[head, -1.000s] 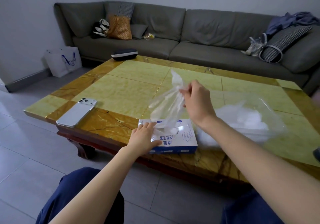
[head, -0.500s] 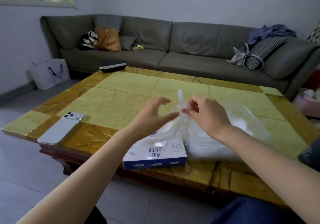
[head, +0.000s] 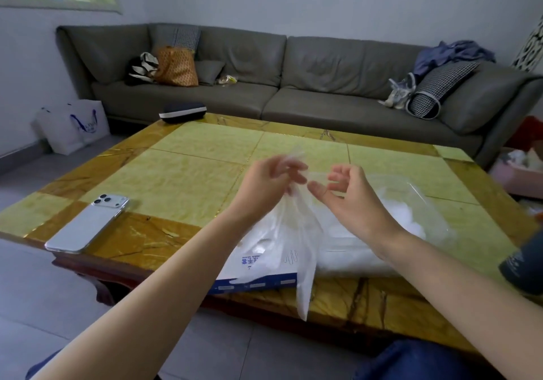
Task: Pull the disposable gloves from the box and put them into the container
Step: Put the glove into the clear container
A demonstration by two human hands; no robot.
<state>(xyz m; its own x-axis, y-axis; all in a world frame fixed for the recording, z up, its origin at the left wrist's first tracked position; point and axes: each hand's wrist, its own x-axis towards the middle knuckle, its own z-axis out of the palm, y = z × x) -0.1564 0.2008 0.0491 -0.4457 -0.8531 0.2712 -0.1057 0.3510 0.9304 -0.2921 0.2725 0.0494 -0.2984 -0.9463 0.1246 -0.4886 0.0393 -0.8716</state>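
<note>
One clear glove (head: 304,285) hangs from your left grip (head: 270,179), pinched at its top. Its long axis runs near-vertical, with the lower end pointing down past the counter's (head: 176,174) near edge, over the box (head: 258,282). Your right grip (head: 349,197) curls just beside it; I cannot tell whether it holds the film. The container (head: 417,191) sits right of the box.

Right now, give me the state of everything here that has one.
left hand: pinches the glove
right hand: fingers curled, grip unclear
glove: hanging over the box
box: flat on the table, partly draped
container: open, part filled
phone: face down
</note>
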